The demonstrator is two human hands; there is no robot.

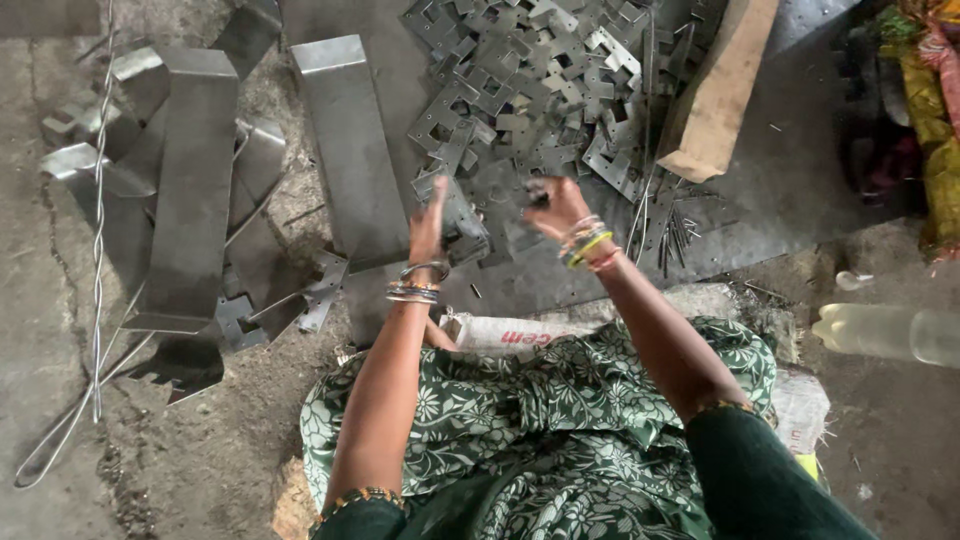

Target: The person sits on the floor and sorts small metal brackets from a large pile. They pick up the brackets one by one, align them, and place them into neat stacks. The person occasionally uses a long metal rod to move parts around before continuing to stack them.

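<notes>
Hands over stamped metal plates: my right hand pinches a small dark piece; my left hand is flat, fingers together, above a white printed sack.

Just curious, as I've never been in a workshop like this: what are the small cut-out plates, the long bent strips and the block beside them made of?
The small plates look like thin sheet metal, probably steel: dull grey with a faint sheen and punched square holes. The long strips seem to be the same grey metal, smooth, with folded ends. The block looks like bare wood: pale tan, matt, roughly sawn.
</notes>
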